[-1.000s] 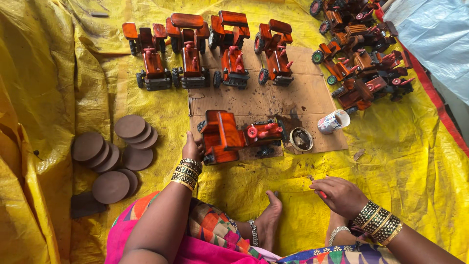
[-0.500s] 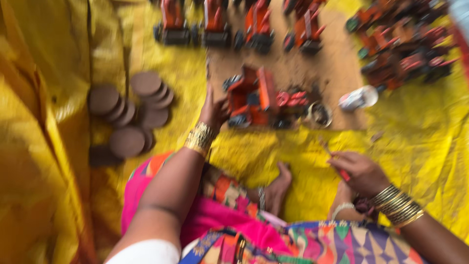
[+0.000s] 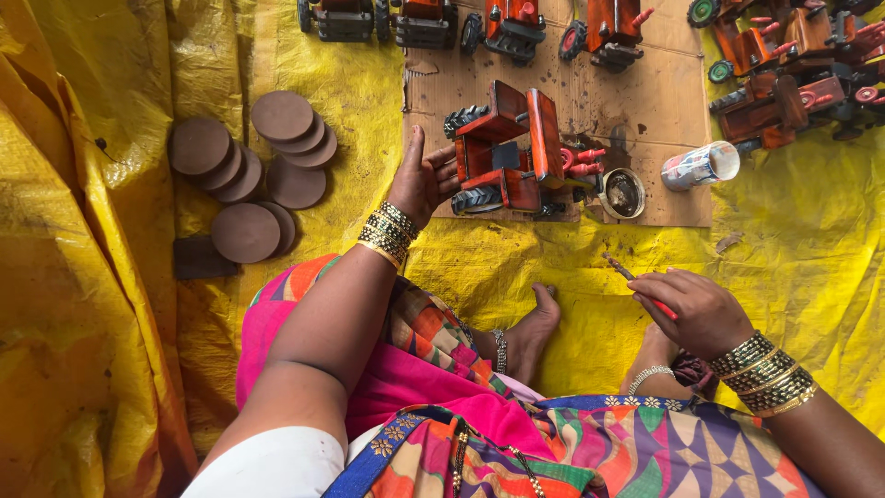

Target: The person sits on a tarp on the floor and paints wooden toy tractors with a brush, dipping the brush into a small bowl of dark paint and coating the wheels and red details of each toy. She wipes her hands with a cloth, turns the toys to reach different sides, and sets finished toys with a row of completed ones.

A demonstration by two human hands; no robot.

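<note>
left hand (image 3: 422, 183): we see it open, fingers spread and released, the fingertips touching the rear end of the toy tractor; nothing is closed in its grip.
right hand (image 3: 696, 309): we see it clenched around a thin paintbrush (image 3: 636, 279) with a red handle, held low over the yellow sheet, well apart from the tractor.
toy tractor (image 3: 512, 152): a red-orange wooden one, lying on the cardboard sheet (it looks tipped rather than standing on its wheels, though we cannot be sure of the tilt). its long axis runs left to right across the view; the big ribbed wheels sit at the end by the left hand, and the narrower nose points right, toward the small tin.
paintbrush direction: its tip points up and to the left, toward the tractor, the handle slanting back into the right hand.
cardboard sheet (image 3: 654, 106): brown, stained, spread flat on the yellow sheet (image 3: 811, 231).
small tin (image 3: 622, 193): round and open, dark inside, just beside the tractor's nose.
can (image 3: 701, 166): lying on its side at the cardboard's right edge, mouth to the right.
other tractors (image 3: 784, 83): a row along the top and a heap at the upper right.
brown discs (image 3: 253, 171): overlapping flat rounds, left of the left hand.
</note>
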